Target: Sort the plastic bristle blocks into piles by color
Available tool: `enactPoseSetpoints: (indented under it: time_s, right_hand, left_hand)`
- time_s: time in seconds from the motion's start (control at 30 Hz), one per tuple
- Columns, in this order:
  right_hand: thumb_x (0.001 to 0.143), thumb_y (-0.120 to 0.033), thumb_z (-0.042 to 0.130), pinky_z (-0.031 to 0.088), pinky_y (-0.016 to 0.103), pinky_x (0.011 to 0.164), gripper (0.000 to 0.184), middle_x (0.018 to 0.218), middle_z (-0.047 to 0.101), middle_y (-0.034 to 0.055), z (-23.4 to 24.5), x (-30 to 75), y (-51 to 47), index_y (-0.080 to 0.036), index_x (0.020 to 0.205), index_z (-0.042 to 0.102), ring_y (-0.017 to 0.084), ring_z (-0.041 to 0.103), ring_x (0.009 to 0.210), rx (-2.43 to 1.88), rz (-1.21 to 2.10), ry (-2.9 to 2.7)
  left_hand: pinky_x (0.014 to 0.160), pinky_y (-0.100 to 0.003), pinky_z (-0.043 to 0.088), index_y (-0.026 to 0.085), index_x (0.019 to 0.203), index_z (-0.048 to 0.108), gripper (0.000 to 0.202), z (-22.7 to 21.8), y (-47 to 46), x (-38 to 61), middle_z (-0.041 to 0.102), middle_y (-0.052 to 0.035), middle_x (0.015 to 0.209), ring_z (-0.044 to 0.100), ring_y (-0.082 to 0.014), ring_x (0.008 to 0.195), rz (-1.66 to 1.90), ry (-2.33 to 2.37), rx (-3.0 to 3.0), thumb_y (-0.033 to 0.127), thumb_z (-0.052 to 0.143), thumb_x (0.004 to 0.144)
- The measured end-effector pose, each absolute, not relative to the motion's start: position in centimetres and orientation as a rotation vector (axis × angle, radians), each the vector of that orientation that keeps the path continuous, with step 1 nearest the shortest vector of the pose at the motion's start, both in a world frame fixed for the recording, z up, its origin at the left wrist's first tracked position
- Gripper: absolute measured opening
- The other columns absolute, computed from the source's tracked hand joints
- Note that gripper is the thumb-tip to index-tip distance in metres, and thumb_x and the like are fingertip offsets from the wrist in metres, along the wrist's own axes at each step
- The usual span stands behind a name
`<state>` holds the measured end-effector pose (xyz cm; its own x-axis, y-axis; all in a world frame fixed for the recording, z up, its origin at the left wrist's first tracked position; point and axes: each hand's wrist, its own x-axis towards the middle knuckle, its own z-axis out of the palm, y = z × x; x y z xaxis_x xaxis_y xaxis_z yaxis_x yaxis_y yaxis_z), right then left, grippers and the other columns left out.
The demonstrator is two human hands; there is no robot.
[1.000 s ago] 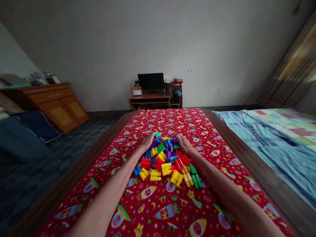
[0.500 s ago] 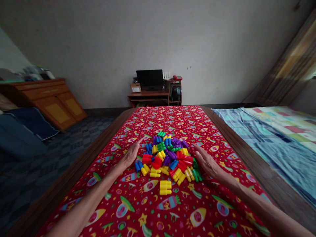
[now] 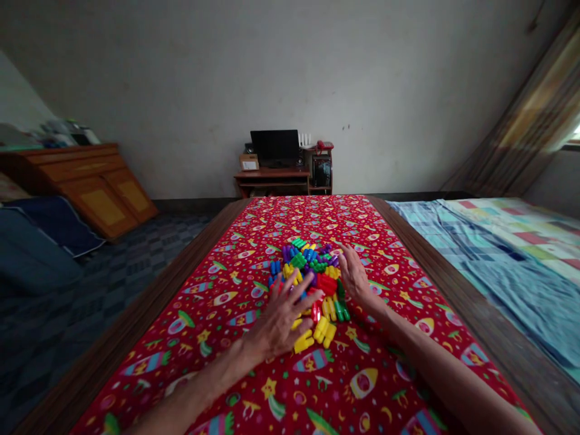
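Head view. Toy blocks (image 3: 326,284), one loose heap: smooth, glossy, apparently plastic; short ribbed slabs with rounded, tube-like ends, in red, yellow, blue, green and purple. Position: middle of the worktop (image 3: 441,278), between the two hands. Nearest edge of the heap: yellow blocks (image 3: 304,342), lying flat. Right edge: green block (image 3: 343,309), below the right fingers.

Worktop: dark wood-grain border; red cloth (image 3: 312,217) over the middle, printed with rockets, stars and planets, lightly creased.

Left hand (image 3: 276,317): bare, palm down, over the heap's near left side; grip wide, fingers fanned, nothing seen held; contact with the blocks cannot be told. Right hand (image 3: 354,277): bare, beside the heap's right edge; grip unclosed, fingers extended and close together, nothing seen held.

Beyond: flat black monitor (image 3: 274,148); brown cardboard box (image 3: 249,162); wooden cabinet (image 3: 104,193), yellow-panelled doors.
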<state>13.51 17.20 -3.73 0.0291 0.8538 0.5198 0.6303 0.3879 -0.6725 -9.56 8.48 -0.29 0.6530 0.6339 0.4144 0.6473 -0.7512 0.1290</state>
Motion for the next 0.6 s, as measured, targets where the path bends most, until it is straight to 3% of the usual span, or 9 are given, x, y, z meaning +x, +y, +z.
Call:
enactPoseSetpoints:
  time_s: [0.1, 0.2, 0.3, 0.43, 0.6]
  right_hand:
    - [0.096, -0.051, 0.026, 0.029, 0.052, 0.112, 0.057, 0.133, 0.056, 0.0167, -3.8, 13.6, 19.0, -0.015, 0.130, 0.055, 0.029, 0.042, 0.134, -1.416, 0.344, -1.644]
    - [0.095, -0.050, 0.030, 0.030, 0.050, 0.111, 0.052, 0.128, 0.061, 0.0136, -3.6, 12.4, 19.3, -0.018, 0.124, 0.060, 0.028, 0.047, 0.129, -1.313, 0.482, -1.780]
    - [0.095, -0.051, 0.031, 0.039, 0.047, 0.105, 0.050, 0.124, 0.064, 0.0101, -2.9, 12.1, 18.6, -0.022, 0.121, 0.063, 0.026, 0.054, 0.121, -1.207, 0.629, -1.784]
    - [0.094, -0.051, 0.034, 0.050, 0.040, 0.089, 0.051, 0.107, 0.071, 0.0114, -1.9, 14.3, 19.7, -0.017, 0.114, 0.066, 0.026, 0.065, 0.102, -1.211, 0.636, -1.550]
    - [0.084, -0.032, 0.055, 0.052, 0.037, 0.080, 0.038, 0.100, 0.074, 0.0110, -1.4, 16.9, 23.3, -0.015, 0.116, 0.066, 0.024, 0.068, 0.087, -1.363, 0.519, -1.590]
  left_hand:
    - [0.117, -0.058, 0.003, 0.037, 0.141, 0.043, 0.047, -0.3, 7.0, -7.9, 0.034, 0.0021, 0.155, 0.020, -0.0295, 0.145, -0.427, -0.853, -2.947, 0.048, 0.044, 0.095]
    - [0.118, -0.057, 0.006, 0.030, 0.138, 0.048, 0.055, -0.8, 8.1, -7.7, 0.041, -0.0053, 0.151, 0.025, -0.0302, 0.143, -0.409, -0.889, -2.936, 0.059, 0.046, 0.091]
    - [0.117, -0.057, 0.013, 0.027, 0.137, 0.051, 0.062, -0.5, 9.7, -9.0, 0.043, -0.0088, 0.150, 0.028, -0.0313, 0.142, -0.454, -0.947, -2.911, 0.065, 0.048, 0.087]
    - [0.117, -0.049, 0.023, 0.027, 0.134, 0.053, 0.045, 0.9, 11.6, -11.3, 0.049, -0.0054, 0.145, 0.038, -0.0251, 0.138, -0.713, -1.059, -2.867, 0.049, 0.041, 0.096]
    - [0.110, -0.043, 0.039, 0.018, 0.127, 0.057, 0.044, -0.3, 16.6, -14.0, 0.059, -0.0094, 0.134, 0.051, -0.0230, 0.127, -1.230, -1.518, -2.539, 0.034, 0.030, 0.096]
